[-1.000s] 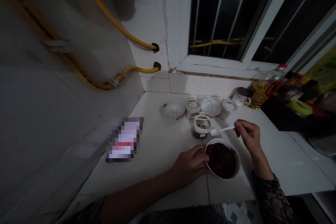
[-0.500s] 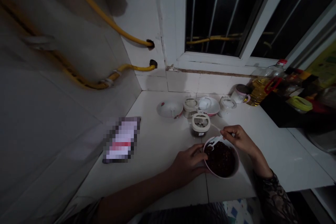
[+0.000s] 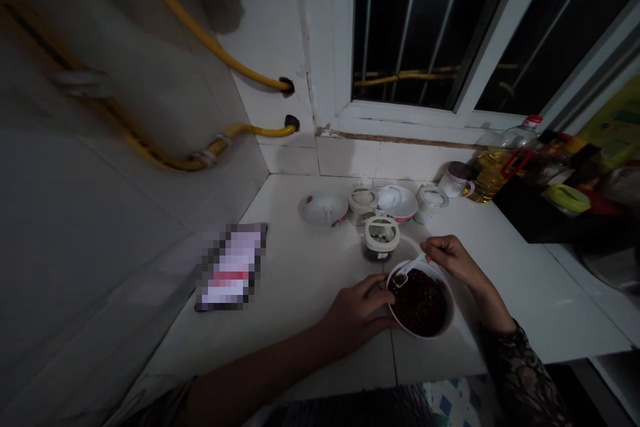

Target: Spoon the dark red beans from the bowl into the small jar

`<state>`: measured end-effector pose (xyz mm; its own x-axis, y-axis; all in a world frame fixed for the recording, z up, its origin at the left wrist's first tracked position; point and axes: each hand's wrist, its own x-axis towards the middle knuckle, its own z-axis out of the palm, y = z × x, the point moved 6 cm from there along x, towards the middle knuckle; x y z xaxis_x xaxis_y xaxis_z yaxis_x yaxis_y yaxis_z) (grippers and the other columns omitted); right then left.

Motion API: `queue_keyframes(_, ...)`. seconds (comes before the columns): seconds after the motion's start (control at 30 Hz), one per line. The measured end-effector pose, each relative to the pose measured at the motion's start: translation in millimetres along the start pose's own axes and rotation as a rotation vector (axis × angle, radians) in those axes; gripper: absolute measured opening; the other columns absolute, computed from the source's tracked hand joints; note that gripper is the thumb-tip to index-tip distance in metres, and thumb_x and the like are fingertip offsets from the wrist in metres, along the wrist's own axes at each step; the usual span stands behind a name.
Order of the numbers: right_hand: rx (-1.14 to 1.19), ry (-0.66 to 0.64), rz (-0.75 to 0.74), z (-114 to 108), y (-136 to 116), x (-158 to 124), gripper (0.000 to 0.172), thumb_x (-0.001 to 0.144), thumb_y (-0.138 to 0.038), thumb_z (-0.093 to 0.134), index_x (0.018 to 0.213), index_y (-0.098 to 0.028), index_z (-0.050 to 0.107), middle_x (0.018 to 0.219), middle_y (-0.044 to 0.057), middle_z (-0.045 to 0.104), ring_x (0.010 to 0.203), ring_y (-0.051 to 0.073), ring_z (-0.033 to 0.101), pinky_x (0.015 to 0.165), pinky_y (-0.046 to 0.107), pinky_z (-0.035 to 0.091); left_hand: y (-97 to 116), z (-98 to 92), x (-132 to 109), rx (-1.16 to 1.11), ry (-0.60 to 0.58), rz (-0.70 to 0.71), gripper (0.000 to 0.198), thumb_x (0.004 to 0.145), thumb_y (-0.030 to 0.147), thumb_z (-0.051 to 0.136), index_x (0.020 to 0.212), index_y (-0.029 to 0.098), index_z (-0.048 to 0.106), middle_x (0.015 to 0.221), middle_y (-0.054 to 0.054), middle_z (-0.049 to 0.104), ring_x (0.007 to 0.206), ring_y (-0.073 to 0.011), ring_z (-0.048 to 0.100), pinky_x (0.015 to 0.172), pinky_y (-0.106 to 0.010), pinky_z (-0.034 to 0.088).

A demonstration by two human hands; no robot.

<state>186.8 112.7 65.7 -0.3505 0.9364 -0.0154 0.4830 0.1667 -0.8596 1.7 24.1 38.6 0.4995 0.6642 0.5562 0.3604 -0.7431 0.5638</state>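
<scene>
Across the tabletop [image 3: 295, 280] from the left, a flat, pixelated thing [image 3: 233, 270] lies well apart from the action; next comes the left hand [image 3: 357, 307], same grip as a second ago, fingers and thumb grasping the near-left side of the bowl [image 3: 443, 278]; behind that hand and the bowl, the small jar [image 3: 383, 233] stands just beyond the rim, untouched; and here's the change: the white spoon [image 3: 413, 265], held out beside the jar a second ago, is now dipped inside the bowl at its far-left edge, its tip in the dark red mixture [image 3: 423, 307] and apparently carrying some; the right hand [image 3: 453, 260] has come in and down with it, pinching the handle above the rim; so the spoon, I'd judge, is now working the contents while the left hand steadies the bowl.
</scene>
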Motion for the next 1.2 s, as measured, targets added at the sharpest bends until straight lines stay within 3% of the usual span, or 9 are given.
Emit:
queue_keyframes(0.73,0.040,0.001,0.051,-2.0,8.2,4.9,0.048,0.075,-0.056,0.054,0.049,-0.019,0.040,0.046,-0.007,0.028,0.046,0.007,0.022,0.046,0.024,0.018,-2.2,1.3,-1.5,0.007,-0.004,0.006,0.032,0.088,0.049,0.054,0.099,0.020,0.061,0.118,-0.010,0.058,0.089,-0.0165,0.066,0.079,-0.028,0.055)
queue_keyframes(1.2,0.186,-0.011,0.174,-4.2,22.2,6.1,0.040,0.068,-0.051,0.061,0.051,-0.016,0.052,0.042,-0.006,0.036,0.039,0.005,0.026,0.041,0.022,0.016,-0.1,0.1,-0.4,-0.020,0.026,0.045,0.032,0.089,0.048,0.054,0.098,0.018,0.061,0.116,-0.011,0.059,0.092,-0.0175,0.066,0.079,-0.027,0.055)
